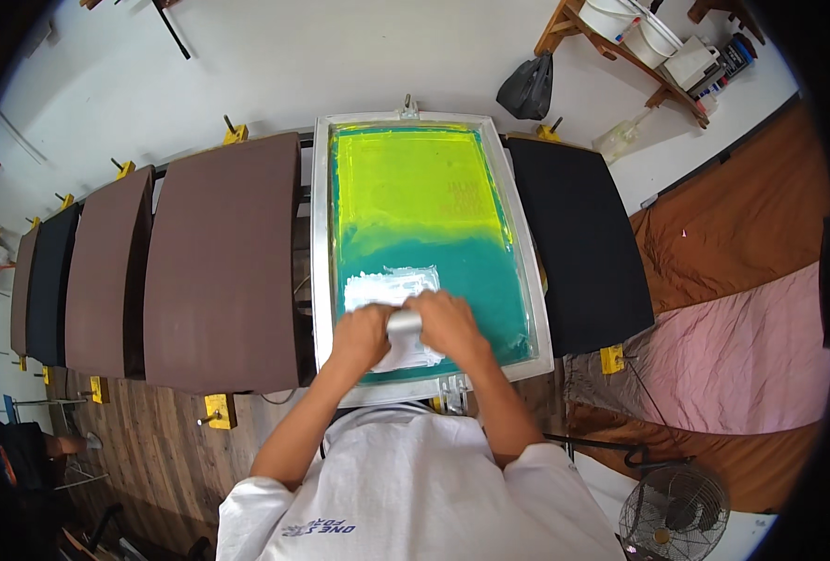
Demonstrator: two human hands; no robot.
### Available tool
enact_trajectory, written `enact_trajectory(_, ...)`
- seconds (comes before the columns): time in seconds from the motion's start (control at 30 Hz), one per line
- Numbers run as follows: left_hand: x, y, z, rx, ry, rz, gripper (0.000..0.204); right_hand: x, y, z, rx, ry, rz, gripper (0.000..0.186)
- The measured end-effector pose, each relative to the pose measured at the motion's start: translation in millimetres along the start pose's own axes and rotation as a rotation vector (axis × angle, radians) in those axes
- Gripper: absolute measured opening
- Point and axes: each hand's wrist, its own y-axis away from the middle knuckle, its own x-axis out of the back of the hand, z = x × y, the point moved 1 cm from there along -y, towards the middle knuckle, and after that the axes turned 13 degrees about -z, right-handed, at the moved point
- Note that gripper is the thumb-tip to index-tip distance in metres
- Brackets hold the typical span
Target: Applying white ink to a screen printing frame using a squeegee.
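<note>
Both my hands grip a pale, silvery squeegee [403, 324] with a short bar visible between them. My left hand [364, 335] closes round its left end, and my right hand [445, 323] is wrapped round the right end. Under them lies a screen printing frame [322, 224] with a metal rim, its mesh yellow-green in the far half and teal in the near half. White ink [396, 280] is smeared over the teal part, ahead of and below my hands. The squeegee's lower edge is blurred and partly hidden by my fingers.
Padded boards covered in brown fabric [223, 271] line up to the left, and a black one [579, 252] sits to the right. Yellow clamps [219, 411] stick out at their ends. A fan [677, 514] stands at lower right; a wooden shelf [565, 28] hangs at upper right.
</note>
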Motion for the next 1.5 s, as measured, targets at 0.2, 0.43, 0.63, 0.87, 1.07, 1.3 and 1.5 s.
enact_trajectory(0.2,-11,-28,-5,-0.091,-0.077,0.074,0.034,-6,-18,26,0.003,-0.101,-0.024,0.039)
enact_trajectory(0.43,-26,14,10,-0.177,-0.048,-0.111,0.044,-34,52,0,-0.053,-0.175,0.042,0.036)
enact_trajectory(0.63,0,17,11,-0.131,-0.182,-0.282,0.032,-29,51,-3,0.02,-0.3,-0.068,0.035)
enact_trajectory(0.87,34,-21,-35,-0.024,-0.115,-0.055,0.04,1,-54,1,0.115,-0.127,-0.059,0.032)
enact_trajectory(1.07,10,5,-34,-0.046,-0.064,-0.045,0.048,-16,-36,-6,0.133,-0.081,-0.06,0.033)
enact_trajectory(1.3,-12,59,-5,0.02,0.112,-0.146,0.053,-39,23,-18,0.141,-0.136,-0.131,0.033)
enact_trajectory(1.5,-7,21,-12,-0.025,-0.001,-0.265,0.037,-8,11,2,0.108,-0.145,-0.221,0.031)
